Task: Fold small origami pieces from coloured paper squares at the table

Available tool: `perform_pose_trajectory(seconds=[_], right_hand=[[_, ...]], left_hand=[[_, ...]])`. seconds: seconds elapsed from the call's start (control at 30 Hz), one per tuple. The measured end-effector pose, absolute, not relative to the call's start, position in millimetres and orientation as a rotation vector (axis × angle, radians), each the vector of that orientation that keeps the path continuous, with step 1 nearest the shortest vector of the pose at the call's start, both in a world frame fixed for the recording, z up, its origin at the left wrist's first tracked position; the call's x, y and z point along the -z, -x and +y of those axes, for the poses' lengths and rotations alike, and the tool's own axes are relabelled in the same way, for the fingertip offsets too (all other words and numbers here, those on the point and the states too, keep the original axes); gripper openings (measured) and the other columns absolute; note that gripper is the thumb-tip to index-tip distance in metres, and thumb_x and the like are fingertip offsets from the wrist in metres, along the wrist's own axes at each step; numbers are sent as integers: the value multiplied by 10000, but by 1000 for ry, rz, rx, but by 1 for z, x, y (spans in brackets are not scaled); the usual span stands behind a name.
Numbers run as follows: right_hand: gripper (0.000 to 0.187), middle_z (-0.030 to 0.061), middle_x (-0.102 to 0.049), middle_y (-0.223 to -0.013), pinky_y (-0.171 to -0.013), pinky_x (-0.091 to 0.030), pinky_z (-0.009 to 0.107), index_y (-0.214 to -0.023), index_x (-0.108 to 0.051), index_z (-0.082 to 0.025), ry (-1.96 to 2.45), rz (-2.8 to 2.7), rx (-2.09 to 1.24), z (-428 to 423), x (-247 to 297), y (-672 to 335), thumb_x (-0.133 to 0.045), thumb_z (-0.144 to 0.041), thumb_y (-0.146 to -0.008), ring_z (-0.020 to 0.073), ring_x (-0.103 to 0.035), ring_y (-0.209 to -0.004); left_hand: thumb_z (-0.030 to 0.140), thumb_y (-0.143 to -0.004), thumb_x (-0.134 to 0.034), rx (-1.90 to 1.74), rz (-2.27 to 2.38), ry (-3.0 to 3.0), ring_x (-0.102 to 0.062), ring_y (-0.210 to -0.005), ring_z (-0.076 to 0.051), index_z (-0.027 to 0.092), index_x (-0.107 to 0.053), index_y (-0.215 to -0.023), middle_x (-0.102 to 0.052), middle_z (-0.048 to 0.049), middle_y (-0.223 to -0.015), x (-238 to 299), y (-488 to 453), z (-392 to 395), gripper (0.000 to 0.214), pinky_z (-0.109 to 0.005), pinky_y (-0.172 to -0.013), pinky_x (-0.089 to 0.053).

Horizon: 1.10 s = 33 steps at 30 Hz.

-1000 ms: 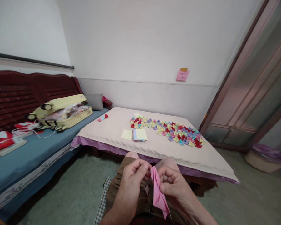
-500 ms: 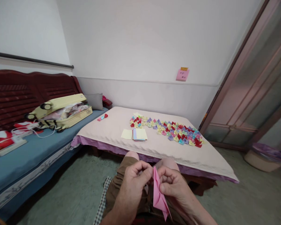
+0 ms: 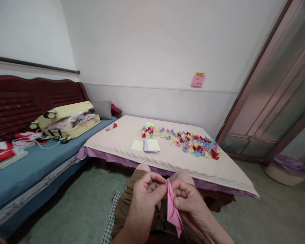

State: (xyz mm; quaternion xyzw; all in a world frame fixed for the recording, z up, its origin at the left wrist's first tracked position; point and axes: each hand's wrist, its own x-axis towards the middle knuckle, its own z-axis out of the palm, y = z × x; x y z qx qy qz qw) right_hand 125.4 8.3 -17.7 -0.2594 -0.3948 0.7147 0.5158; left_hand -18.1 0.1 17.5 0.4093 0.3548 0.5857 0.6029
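1. Both hands pinch 1 folded pink paper (image 3: pixel 172 210) over the lap: the left hand (image 3: pixel 144 200) grips its top edge from the left, the right hand (image 3: pixel 190 203) clamps it from the right, thumbs pressed close together.
2. The paper hangs below the pinch as a narrow folded strip, its pointed tip lowest, between the 2 wrists.
3. Judging by the pose, a crease near the top edge is being worked; the shape looks only partly folded.
4. The next move probably calls for keeping the layers aligned while 1 thumb runs along the fold, so they do not slip.
5. Beyond the grip, on the cloth-covered table (image 3: pixel 226 169), lie a stack of paper squares (image 3: pixel 150 145) and many small folded pieces (image 3: pixel 190 142).
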Motion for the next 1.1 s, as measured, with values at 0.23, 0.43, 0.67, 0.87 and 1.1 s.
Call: perform_pose_trajectory(seconds=[0.23, 0.43, 0.67, 0.87, 1.1], right_hand=[[297, -13, -631, -570, -474, -327, 157, -719, -669, -130, 644, -927, -1727, 8, 19, -123, -891, -223, -544, 62, -479, -482], [314, -30, -591, -545, -454, -293, 146, -706, -663, -127, 666, -892, -1714, 8, 17, -122, -899, -246, -536, 45, -441, -461], [307, -25, -607, -555, -462, -307, 144, -719, -665, -129, 669, -889, -1715, 8, 17, -122, -895, -241, -548, 47, -464, -466], [285, -10, -636, -583, -484, -341, 157, -724, -672, -126, 695, -911, -1688, 9, 17, -126, -884, -221, -559, 62, -503, -485], [283, -22, -616, -544, -453, -283, 157, -699, -669, -127, 727, -1002, -1670, 11, 17, -129, -885, -224, -546, 52, -461, -450]], left_hand=[[103, -651, -678, -1482, 905, -1090, -556, -660, -128, 164, -627, -659, -601, 5, -670, -19, 18, 2, 80, -226, -625, -429], [37, -658, -630, -1619, 1003, -1348, -602, -798, -181, 181, -684, -624, -629, -36, -762, -10, 18, 7, 158, -253, -702, -447], [46, -645, -636, -1549, 1012, -1368, -606, -841, -189, 171, -678, -633, -617, -56, -863, -9, 20, 6, 133, -263, -725, -453], [171, -719, -648, -1398, 967, -1068, -548, -650, -121, 176, -619, -846, -612, 3, -739, -13, 22, 6, 130, -226, -631, -423], [196, -779, -601, -1331, 989, -1360, -569, -778, -184, 153, -686, -667, -655, -51, -785, -16, 27, 10, 147, -266, -720, -417]])
